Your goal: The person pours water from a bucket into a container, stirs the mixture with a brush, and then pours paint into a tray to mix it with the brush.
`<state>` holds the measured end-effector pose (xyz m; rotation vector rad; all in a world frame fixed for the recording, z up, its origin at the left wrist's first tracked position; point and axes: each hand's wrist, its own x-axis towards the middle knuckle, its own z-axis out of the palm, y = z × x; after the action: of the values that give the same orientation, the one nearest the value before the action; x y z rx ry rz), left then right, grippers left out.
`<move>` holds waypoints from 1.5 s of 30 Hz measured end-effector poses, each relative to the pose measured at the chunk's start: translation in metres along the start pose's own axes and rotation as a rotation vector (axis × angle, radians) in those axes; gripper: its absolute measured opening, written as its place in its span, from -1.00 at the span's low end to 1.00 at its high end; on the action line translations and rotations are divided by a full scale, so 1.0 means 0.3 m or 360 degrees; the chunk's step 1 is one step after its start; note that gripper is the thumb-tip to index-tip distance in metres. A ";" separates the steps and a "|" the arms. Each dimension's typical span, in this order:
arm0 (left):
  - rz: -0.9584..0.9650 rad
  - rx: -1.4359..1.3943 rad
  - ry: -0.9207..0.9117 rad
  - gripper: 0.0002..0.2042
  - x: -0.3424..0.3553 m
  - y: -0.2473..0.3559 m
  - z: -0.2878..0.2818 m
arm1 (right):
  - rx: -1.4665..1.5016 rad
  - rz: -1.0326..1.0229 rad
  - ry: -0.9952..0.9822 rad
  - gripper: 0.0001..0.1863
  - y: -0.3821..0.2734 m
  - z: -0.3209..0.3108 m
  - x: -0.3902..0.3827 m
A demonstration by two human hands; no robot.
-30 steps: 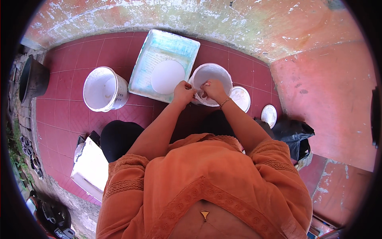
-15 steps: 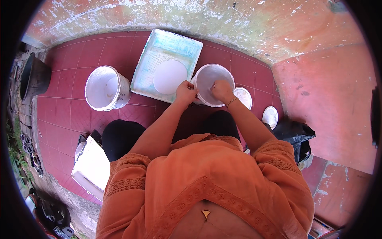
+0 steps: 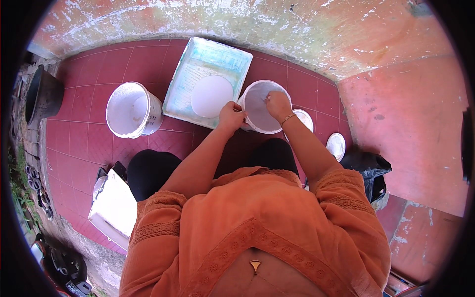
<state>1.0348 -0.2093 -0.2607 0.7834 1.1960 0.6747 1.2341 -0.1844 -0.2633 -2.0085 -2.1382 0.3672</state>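
My left hand (image 3: 231, 116) grips the near-left rim of a white plastic bucket (image 3: 258, 121). Inside that bucket, my right hand (image 3: 277, 104) has its fingers curled toward the inner wall; what they hold, if anything, is hidden. Left of the bucket lies a whitish, blue-stained tray (image 3: 180, 84) with a white round disc (image 3: 212, 96) in it. A second white bucket (image 3: 126, 119) stands further left. Two pale round lids (image 3: 336, 145) are to the right, one partly behind the bucket I am at.
Red tiled floor (image 3: 99, 143) meets a peeling back wall (image 3: 222, 17) and a pink side wall (image 3: 401, 123). A dark tub (image 3: 44, 94) stands far left, a white container (image 3: 111, 208) by my left knee, a black plastic bag (image 3: 368, 173) to my right.
My right hand has moved right and further toward the back inside the bucket. My left hand stays at the rim, and the view has shifted slightly.
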 end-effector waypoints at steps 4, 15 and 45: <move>-0.0028 0.0010 -0.0001 -0.78 0.002 0.009 0.009 | 0.0015 0.0148 -0.0349 -0.80 -0.001 0.009 -0.047; 0.0000 0.0019 -0.0004 -0.77 0.003 0.000 0.000 | 0.0301 0.0043 0.0027 -0.81 -0.070 0.033 0.008; -0.0024 0.0030 0.0016 -0.77 0.001 0.008 0.001 | 0.0478 0.0386 -0.0740 -0.81 -0.111 -0.008 -0.032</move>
<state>1.0350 -0.2077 -0.2588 0.7871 1.2178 0.6561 1.2037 -0.1958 -0.2506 -2.1549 -1.9046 1.2200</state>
